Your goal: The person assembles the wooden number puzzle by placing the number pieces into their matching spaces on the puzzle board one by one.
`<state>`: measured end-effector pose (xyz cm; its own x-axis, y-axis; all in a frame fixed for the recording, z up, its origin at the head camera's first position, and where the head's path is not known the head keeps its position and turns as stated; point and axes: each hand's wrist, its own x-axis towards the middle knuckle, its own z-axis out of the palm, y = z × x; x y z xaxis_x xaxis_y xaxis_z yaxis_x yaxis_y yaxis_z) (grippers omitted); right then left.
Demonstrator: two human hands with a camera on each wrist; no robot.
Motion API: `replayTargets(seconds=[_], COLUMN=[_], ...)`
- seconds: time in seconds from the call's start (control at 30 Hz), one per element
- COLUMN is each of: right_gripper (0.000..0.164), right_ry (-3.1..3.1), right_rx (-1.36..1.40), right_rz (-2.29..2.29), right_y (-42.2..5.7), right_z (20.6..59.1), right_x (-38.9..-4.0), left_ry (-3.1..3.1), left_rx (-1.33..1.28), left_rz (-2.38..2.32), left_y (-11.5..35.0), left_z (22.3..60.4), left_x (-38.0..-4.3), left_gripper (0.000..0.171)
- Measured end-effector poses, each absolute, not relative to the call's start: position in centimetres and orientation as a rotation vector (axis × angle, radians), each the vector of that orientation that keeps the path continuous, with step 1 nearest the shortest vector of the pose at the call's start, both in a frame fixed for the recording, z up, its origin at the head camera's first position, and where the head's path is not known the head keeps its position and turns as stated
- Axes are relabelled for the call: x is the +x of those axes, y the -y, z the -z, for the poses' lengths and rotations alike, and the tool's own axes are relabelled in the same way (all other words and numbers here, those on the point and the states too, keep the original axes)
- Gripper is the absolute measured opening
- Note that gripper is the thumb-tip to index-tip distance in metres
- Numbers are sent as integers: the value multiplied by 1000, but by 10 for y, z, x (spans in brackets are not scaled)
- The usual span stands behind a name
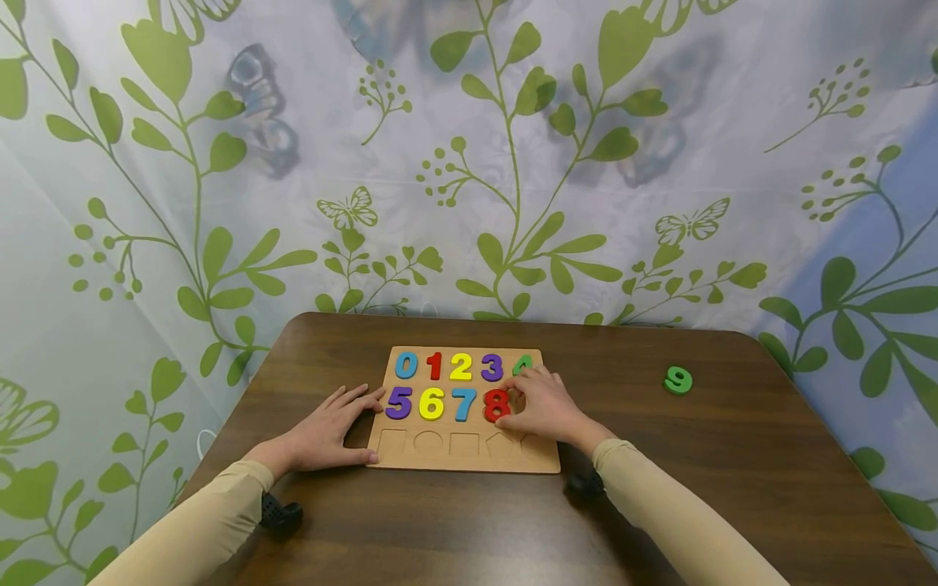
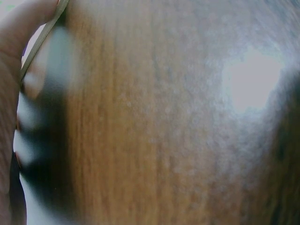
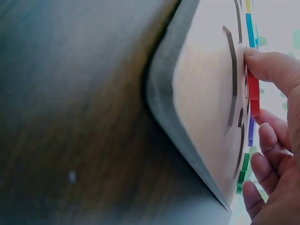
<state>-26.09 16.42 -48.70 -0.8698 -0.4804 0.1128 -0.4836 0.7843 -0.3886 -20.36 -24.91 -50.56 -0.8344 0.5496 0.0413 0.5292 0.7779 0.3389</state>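
Note:
A wooden number board [image 1: 462,462] lies flat before me, its upper two rows filled with coloured numerals from 0 to 8. My right hand [image 1: 545,409] pinches the red number 8 [image 1: 494,405] between thumb and fingers, at the second row. In the right wrist view the thumb lies on one side of the red 8 [image 3: 253,91] and a fingertip on the other. With fingers and thumb spread, my left hand [image 1: 331,431] touches the board's left edge. Part of the green 4 [image 1: 523,364] is hidden behind the right hand.
A green number 9 [image 1: 677,380] lies apart on the brown table [image 1: 733,456], to the right. Shallow shape recesses, including a square [image 1: 464,443], run along the board's front row. A leaf-patterned cloth [image 1: 410,268] hangs behind the table's far edge.

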Motion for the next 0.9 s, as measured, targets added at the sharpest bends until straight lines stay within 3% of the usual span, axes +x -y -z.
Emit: replayTargets(seconds=[0.9], right_gripper=[60], right_ry=[2943], right_rx=[801], right_rz=[-719], right_y=[-168], right_z=[493], right_x=[-263], left_ry=[-2908], left_rx=[876], left_rz=[-540], left_y=[250], left_z=[507], left_x=[-202], left_gripper=[74])
